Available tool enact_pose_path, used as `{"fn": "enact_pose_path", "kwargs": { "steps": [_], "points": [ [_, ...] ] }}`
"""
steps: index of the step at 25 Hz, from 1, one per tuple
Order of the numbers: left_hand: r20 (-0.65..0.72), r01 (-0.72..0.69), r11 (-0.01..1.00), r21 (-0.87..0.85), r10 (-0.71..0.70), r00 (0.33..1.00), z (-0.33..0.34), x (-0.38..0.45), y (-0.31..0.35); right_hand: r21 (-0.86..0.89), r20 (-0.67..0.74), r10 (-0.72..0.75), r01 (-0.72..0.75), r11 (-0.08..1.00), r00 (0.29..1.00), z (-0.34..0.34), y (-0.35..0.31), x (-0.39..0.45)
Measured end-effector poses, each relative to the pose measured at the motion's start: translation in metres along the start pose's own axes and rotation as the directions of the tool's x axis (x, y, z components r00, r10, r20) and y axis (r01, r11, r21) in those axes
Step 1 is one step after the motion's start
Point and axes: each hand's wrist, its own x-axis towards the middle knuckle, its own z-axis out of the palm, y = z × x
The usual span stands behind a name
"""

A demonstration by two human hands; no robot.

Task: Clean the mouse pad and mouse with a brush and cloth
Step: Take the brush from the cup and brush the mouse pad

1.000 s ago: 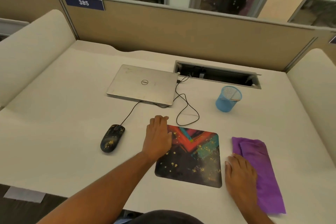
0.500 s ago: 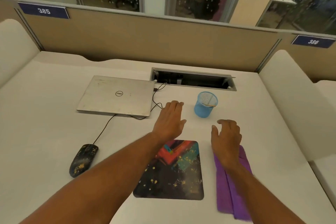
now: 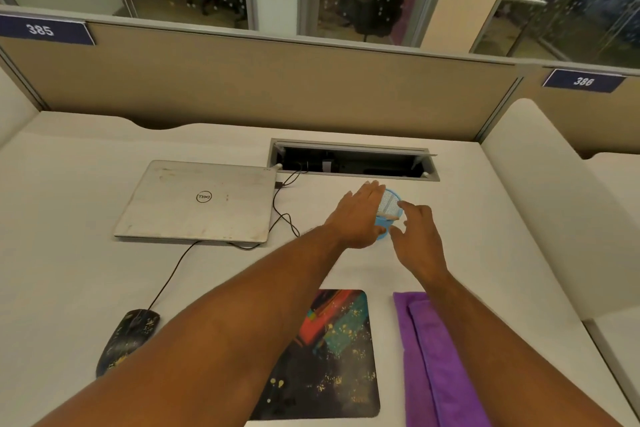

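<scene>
My left hand (image 3: 360, 218) lies flat against the blue cup (image 3: 390, 210) to steady it. My right hand (image 3: 417, 236) is open, reaching for the brush inside. The mouse pad (image 3: 332, 357), mouse (image 3: 126, 340) and purple cloth (image 3: 433, 357) wait near me on the bench (image 3: 69, 270).

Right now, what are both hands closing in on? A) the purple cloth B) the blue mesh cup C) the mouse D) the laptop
B: the left hand and right hand flank the blue mesh cup near the desk's cable slot; neither plainly grips it.
</scene>
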Motion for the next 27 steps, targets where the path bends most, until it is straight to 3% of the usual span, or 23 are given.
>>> {"fn": "enact_pose_path", "kwargs": {
  "steps": [3, 18, 27],
  "points": [
    [0.07, -0.026, 0.996, 0.084, 0.02, 0.997, 0.003, 0.012, 0.001, -0.008, 0.001, -0.031, 0.031, 0.999, 1.0, 0.003, 0.003, 0.009],
    [0.021, 0.042, 0.993, -0.11, -0.04, 0.999, 0.011, 0.031, -0.012, -0.118, -0.039, -0.124, 0.118, 0.986, 0.992, 0.015, 0.012, 0.021],
    [0.059, 0.042, 0.996, -0.073, -0.038, 0.998, 0.003, 0.022, -0.009, 0.163, -0.221, -0.021, 0.058, 0.985, 0.975, -0.013, -0.002, 0.021]
  ]
}}
